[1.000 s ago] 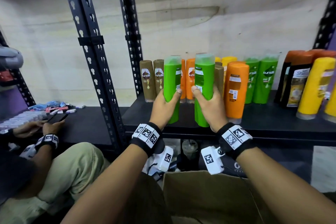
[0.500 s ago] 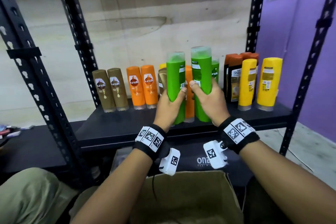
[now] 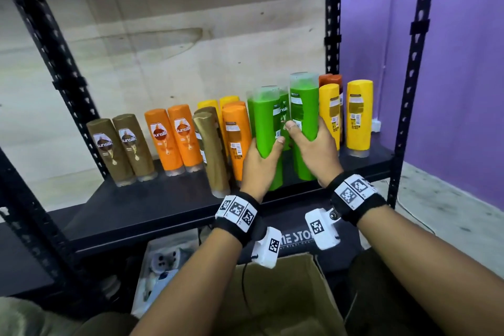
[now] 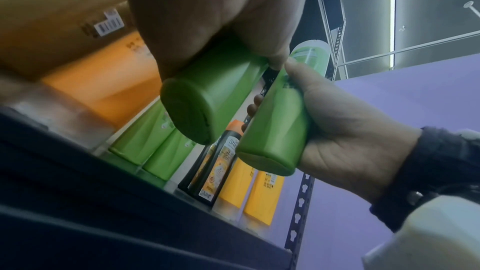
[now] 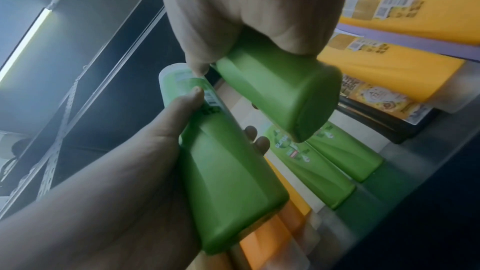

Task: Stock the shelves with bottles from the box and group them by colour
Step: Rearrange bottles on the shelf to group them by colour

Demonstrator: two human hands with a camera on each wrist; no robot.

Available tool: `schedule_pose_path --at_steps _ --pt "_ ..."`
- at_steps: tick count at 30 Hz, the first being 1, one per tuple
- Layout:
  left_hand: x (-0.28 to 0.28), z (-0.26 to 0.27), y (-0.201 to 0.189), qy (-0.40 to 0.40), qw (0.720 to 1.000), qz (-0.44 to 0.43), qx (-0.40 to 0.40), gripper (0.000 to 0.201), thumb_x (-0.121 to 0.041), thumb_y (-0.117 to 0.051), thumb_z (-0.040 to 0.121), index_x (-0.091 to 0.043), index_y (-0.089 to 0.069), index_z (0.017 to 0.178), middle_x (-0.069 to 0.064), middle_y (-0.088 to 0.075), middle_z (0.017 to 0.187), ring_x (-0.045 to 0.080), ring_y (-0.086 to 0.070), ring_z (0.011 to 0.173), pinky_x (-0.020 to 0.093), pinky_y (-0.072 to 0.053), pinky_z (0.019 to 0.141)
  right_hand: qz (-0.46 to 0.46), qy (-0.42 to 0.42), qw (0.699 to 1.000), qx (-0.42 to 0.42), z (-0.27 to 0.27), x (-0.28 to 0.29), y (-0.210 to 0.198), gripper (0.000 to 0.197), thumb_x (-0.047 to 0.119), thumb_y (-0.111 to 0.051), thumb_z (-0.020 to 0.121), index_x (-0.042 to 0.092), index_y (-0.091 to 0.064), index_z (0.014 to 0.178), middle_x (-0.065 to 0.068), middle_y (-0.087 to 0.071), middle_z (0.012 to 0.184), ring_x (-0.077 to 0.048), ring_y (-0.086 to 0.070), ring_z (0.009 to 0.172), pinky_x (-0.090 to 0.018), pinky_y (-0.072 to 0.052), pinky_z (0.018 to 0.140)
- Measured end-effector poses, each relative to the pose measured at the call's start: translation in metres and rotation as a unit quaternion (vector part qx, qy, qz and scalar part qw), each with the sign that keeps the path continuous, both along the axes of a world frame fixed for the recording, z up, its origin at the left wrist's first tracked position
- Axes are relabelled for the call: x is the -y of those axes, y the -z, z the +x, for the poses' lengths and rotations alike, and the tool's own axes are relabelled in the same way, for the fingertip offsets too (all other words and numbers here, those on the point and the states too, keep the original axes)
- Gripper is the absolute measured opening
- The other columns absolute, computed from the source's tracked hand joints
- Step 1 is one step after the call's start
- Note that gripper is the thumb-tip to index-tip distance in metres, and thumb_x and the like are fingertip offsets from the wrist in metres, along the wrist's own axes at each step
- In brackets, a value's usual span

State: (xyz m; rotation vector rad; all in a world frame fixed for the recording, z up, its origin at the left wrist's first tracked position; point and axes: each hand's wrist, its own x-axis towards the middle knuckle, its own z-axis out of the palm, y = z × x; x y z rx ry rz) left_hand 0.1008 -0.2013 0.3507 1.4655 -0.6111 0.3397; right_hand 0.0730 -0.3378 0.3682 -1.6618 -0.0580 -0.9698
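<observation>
My left hand (image 3: 259, 161) grips a green bottle (image 3: 264, 123) round its lower half, cap up. Beside it my right hand (image 3: 313, 150) grips a second green bottle (image 3: 304, 106), held slightly higher. Both bottles hang just above the black shelf (image 3: 163, 207), close together. From the left wrist view, the left hand's bottle (image 4: 207, 100) and the right hand's bottle (image 4: 275, 130) show their flat bases clear of the board. Behind them two more green bottles (image 5: 324, 161) stand at the back of the shelf. The open cardboard box (image 3: 272, 294) sits below my forearms.
Along the shelf stand brown bottles (image 3: 120, 150), orange bottles (image 3: 174, 139), a gold-brown bottle (image 3: 212, 155) near the front, and yellow bottles (image 3: 358, 114) at the right end. A black upright post (image 3: 409, 76) and purple wall (image 3: 463, 90) bound the right side.
Both hands have carried their green bottles to the right along the shelf, past the orange bottles, to in front of the standing green ones. The view has swung right too.
</observation>
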Motion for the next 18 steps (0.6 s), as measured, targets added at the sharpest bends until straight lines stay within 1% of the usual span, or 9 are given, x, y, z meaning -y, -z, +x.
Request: schedule_pose_path --at_steps 3,6,7,8,10,11,12,15,18 --pt "0.010 0.008 0.007 0.008 1.000 0.006 -0.018 0.036 -0.035 -0.066 0.097 -0.021 -0.063 0.129 -0.007 -0.071 0.122 0.009 -0.066 0.115 0.045 -0.052 0.104 0.005 -0.001 1.000 -0.013 0.008 0.010 0.011 0.039 0.054 -0.070 0.088 0.037 -0.060 0.122 0.023 -0.071 0.110 0.010 -0.064 0.103 -0.013 -0.048 0.087" --pt "0.017 0.018 0.014 0.003 0.999 0.002 -0.032 0.037 -0.034 -0.068 0.096 -0.019 -0.063 0.129 -0.005 -0.072 0.122 0.011 -0.067 0.114 0.046 -0.052 0.102 0.005 -0.003 1.000 -0.014 0.018 0.017 0.020 0.038 0.053 -0.070 0.089 0.038 -0.058 0.122 0.035 -0.068 0.105 0.017 -0.061 0.101 0.000 -0.043 0.081" --pt "0.019 0.022 0.016 -0.001 0.999 0.001 -0.035 0.038 -0.035 -0.068 0.096 -0.018 -0.063 0.129 -0.003 -0.071 0.122 0.012 -0.067 0.115 0.046 -0.052 0.103 0.004 -0.005 1.000 -0.015 0.021 0.019 0.023 0.039 0.053 -0.070 0.089 0.038 -0.058 0.123 0.035 -0.067 0.105 0.018 -0.060 0.101 0.001 -0.042 0.082" --pt "0.022 0.025 0.018 -0.007 0.999 0.002 -0.039 0.039 -0.035 -0.068 0.095 -0.017 -0.062 0.129 -0.003 -0.071 0.122 0.013 -0.066 0.115 0.047 -0.052 0.103 0.004 -0.009 1.000 -0.019 0.025 0.021 0.026 0.041 0.053 -0.070 0.089 0.036 -0.058 0.125 0.032 -0.068 0.108 0.017 -0.060 0.104 -0.001 -0.044 0.085" --pt "0.026 0.032 0.024 -0.019 0.999 0.003 -0.048 0.040 -0.036 -0.068 0.095 -0.016 -0.062 0.129 -0.002 -0.071 0.122 0.014 -0.066 0.115 0.046 -0.052 0.103 0.004 -0.021 0.999 -0.026 0.033 0.024 0.032 0.045 0.052 -0.070 0.090 0.031 -0.058 0.129 0.020 -0.070 0.117 0.006 -0.063 0.110 -0.016 -0.048 0.096" --pt "0.028 0.035 0.027 -0.024 0.998 0.002 -0.052 0.039 -0.035 -0.069 0.095 -0.016 -0.062 0.128 -0.002 -0.071 0.122 0.013 -0.066 0.114 0.044 -0.052 0.102 0.004 -0.027 0.999 -0.030 0.037 0.025 0.035 0.045 0.051 -0.070 0.091 0.031 -0.057 0.129 0.016 -0.070 0.119 0.001 -0.064 0.112 -0.023 -0.049 0.099" --pt "0.029 0.037 0.031 -0.031 0.998 -0.001 -0.053 0.037 -0.034 -0.070 0.094 -0.018 -0.062 0.126 -0.003 -0.071 0.120 0.012 -0.067 0.113 0.042 -0.053 0.101 0.005 -0.032 0.999 -0.032 0.041 0.026 0.037 0.043 0.050 -0.070 0.091 0.032 -0.057 0.127 0.014 -0.070 0.120 -0.001 -0.064 0.113 -0.027 -0.050 0.100" --pt "0.033 0.043 0.037 -0.052 0.998 -0.012 -0.041 0.032 -0.032 -0.070 0.095 -0.021 -0.062 0.124 -0.005 -0.071 0.118 0.008 -0.067 0.111 0.035 -0.054 0.098 0.001 -0.048 0.998 -0.039 0.053 0.027 0.043 0.040 0.052 -0.070 0.089 0.031 -0.058 0.122 0.014 -0.071 0.115 0.001 -0.066 0.108 -0.032 -0.053 0.100" --pt "0.036 0.051 0.039 -0.065 0.997 -0.011 -0.034 0.037 -0.032 -0.069 0.095 -0.015 -0.061 0.128 -0.005 -0.071 0.121 0.006 -0.066 0.113 0.034 -0.053 0.099 0.005 -0.061 0.997 -0.037 0.063 0.027 0.046 0.047 0.059 -0.068 0.085 0.029 -0.059 0.120 0.012 -0.072 0.113 0.000 -0.067 0.107 -0.034 -0.054 0.099"
